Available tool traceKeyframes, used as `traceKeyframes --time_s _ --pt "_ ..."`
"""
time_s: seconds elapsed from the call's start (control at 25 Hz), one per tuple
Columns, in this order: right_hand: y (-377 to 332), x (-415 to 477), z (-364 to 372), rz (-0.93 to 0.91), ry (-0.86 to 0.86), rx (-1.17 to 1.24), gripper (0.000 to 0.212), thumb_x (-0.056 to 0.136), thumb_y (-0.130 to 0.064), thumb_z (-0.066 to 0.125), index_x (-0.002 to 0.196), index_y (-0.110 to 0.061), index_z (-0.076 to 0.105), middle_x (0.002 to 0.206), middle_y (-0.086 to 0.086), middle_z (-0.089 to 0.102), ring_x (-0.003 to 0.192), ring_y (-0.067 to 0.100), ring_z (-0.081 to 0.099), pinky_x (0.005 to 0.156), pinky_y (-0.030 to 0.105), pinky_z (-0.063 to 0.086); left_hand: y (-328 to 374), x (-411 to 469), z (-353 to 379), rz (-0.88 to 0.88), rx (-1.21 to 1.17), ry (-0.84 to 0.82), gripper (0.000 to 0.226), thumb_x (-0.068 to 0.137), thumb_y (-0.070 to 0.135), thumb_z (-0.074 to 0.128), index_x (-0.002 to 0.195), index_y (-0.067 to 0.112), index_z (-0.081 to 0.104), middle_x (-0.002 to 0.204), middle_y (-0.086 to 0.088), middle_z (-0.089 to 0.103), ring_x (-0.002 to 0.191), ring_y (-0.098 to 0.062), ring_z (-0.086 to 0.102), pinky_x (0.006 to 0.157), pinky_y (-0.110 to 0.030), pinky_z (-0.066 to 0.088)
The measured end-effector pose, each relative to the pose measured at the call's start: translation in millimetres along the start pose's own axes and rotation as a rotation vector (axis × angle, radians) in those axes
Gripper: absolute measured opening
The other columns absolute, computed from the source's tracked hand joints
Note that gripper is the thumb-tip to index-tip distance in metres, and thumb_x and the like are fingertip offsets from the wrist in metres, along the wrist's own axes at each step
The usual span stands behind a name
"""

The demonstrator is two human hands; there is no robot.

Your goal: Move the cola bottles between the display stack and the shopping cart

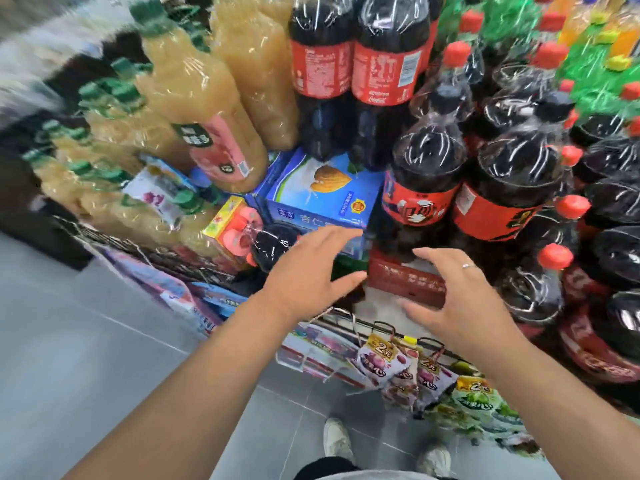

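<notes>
A display stack of shrink-wrapped cola bottles (512, 181) with red labels and red caps fills the right side. Two more wrapped cola bottles (353, 74) stand upright at the top centre. One dark cola bottle (273, 245) lies low at the centre, just left of my left hand. My left hand (311, 271) is open with fingers spread, holding nothing. My right hand (460, 299), with a ring on one finger, is also open and empty, just below the nearest cola pack (426, 188). No shopping cart is in view.
Packs of pale yellow juice bottles (194, 109) with green caps fill the left. A blue carton (322, 192) sits at the centre, a red crate (405, 278) between my hands. Snack bags (398, 368) hang low in front. Grey tiled floor (86, 341) and my shoes (337, 441) lie below.
</notes>
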State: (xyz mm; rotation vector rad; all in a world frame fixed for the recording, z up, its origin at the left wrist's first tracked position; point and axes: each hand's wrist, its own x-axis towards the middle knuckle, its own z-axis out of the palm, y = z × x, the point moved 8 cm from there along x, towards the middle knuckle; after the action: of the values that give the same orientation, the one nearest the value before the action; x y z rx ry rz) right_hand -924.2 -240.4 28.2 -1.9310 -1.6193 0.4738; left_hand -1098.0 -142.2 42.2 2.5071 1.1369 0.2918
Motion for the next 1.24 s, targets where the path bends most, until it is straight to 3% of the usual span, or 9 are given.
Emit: traceKeyframes --time_s 0.12,0.44,0.72,0.96,1.08,1.24 --pt "-17.5 18.6 33.2 -0.013 -0.096 0.023 0.076 0.071 -0.039 0.083 0.138 -0.025 0.049 0.131 -0.001 0.048 0.121 0.017 0.048 0.101 0.028 0.038 -37.6 -19.5 -6.1 -0.099 0.011 0.008 0.069 0.09 0.054 0.063 0.149 0.022 0.048 0.145 -0.003 0.054 0.135 -0.025 0.049 0.115 -0.041 0.038" --pt "-62.9 67.9 114.3 -0.016 -0.263 -0.042 0.083 0.075 -0.046 0.079 0.145 -0.028 0.038 0.138 0.001 0.042 0.13 0.021 0.042 0.105 0.03 0.033 -126.1 -54.2 -14.8 -0.359 -0.075 0.041 0.076 0.089 0.044 0.075 0.154 0.021 0.041 0.149 -0.004 0.047 0.139 -0.026 0.043 0.118 -0.039 0.032" --pt "-69.4 110.4 170.3 0.04 -0.335 -0.048 0.094 0.07 -0.048 0.081 0.148 -0.026 0.032 0.139 0.008 0.04 0.13 0.03 0.042 0.107 0.039 0.035 -183.6 -51.2 -11.9 -0.604 -0.257 0.085 0.086 0.086 0.046 0.078 0.157 0.024 0.033 0.15 -0.006 0.046 0.138 -0.024 0.045 0.115 -0.039 0.038" --pt "-60.4 133.5 217.5 0.088 -0.388 -0.034 0.112 0.063 -0.047 0.086 0.151 -0.029 0.02 0.142 0.013 0.038 0.131 0.035 0.042 0.108 0.045 0.039 -211.9 -47.7 22.6 -0.882 -0.696 0.14 0.084 0.08 0.045 0.084 0.149 0.019 0.045 0.134 0.001 0.063 0.122 -0.018 0.062 0.108 -0.04 0.048" --pt "-49.7 135.4 233.7 0.147 -0.399 -0.01 0.122 0.057 -0.046 0.089 0.15 -0.035 0.011 0.145 0.016 0.036 0.131 0.036 0.043 0.107 0.049 0.04 -214.4 -34.8 37.3 -0.856 -0.769 0.129 0.079 0.078 0.037 0.088 0.145 0.022 0.049 0.121 0.011 0.064 0.117 -0.012 0.063 0.109 -0.037 0.048" --pt "-43.5 137.0 240.1 0.165 -0.341 -0.015 0.119 0.057 -0.05 0.087 0.149 -0.036 0.013 0.14 0.016 0.039 0.124 0.039 0.048 0.103 0.05 0.044 -214.2 -23.3 43.6 -0.807 -0.765 0.14 0.076 0.078 0.028 0.089 0.144 0.025 0.051 0.121 0.009 0.066 0.113 -0.012 0.062 0.105 -0.029 0.047"
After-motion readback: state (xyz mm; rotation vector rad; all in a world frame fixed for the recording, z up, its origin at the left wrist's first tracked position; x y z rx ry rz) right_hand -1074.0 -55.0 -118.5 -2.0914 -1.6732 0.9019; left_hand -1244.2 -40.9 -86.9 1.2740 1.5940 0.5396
